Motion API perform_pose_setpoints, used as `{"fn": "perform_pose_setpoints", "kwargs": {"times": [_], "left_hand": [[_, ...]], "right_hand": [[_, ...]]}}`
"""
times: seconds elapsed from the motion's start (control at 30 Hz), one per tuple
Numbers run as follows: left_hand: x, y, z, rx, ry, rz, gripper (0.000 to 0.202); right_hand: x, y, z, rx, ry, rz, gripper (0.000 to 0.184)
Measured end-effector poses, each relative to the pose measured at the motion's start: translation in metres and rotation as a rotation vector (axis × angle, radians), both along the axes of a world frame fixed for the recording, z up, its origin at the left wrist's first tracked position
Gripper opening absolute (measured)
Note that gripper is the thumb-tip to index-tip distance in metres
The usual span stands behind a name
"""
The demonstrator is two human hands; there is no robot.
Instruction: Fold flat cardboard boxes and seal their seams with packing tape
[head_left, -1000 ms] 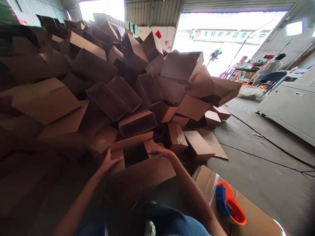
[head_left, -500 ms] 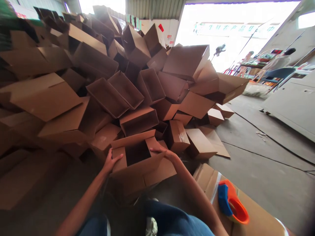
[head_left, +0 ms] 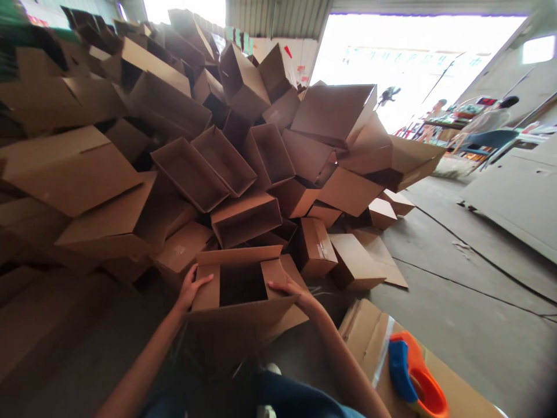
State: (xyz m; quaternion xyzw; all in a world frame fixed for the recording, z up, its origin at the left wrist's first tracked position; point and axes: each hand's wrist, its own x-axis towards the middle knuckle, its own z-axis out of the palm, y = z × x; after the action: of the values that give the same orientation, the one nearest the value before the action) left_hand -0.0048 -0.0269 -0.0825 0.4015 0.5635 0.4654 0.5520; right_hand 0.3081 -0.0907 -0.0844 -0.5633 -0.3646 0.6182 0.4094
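Left hand (head_left: 190, 288) spread wide on the left wall of the open cardboard carton (head_left: 238, 310) between my hands, right hand (head_left: 289, 285) gripping its right rim. I judged it needed steady, even pressure from both sides, just before the heaped cartons (head_left: 246, 217).

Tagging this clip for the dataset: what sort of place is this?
Likely a packing area in a warehouse or market shed: a heap of empty cardboard boxes, a tape dispenser on a flattened carton, and corrugated metal walls.
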Motion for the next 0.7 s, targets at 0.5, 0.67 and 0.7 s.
{"fn": "perform_pose_setpoints", "kwargs": {"times": [0.5,0.67,0.7], "left_hand": [[0.007,-0.003,-0.010,0.093,-0.053,0.041,0.071],[0.001,0.011,-0.018,0.071,-0.032,0.018,0.067],[-0.001,0.013,-0.020,0.070,-0.024,0.016,0.066]], "right_hand": [[0.001,-0.010,0.018,0.060,0.152,-0.055,0.087],[0.002,-0.009,0.007,0.052,0.092,0.008,0.094],[0.003,-0.006,0.006,0.049,0.077,0.012,0.098]]}}
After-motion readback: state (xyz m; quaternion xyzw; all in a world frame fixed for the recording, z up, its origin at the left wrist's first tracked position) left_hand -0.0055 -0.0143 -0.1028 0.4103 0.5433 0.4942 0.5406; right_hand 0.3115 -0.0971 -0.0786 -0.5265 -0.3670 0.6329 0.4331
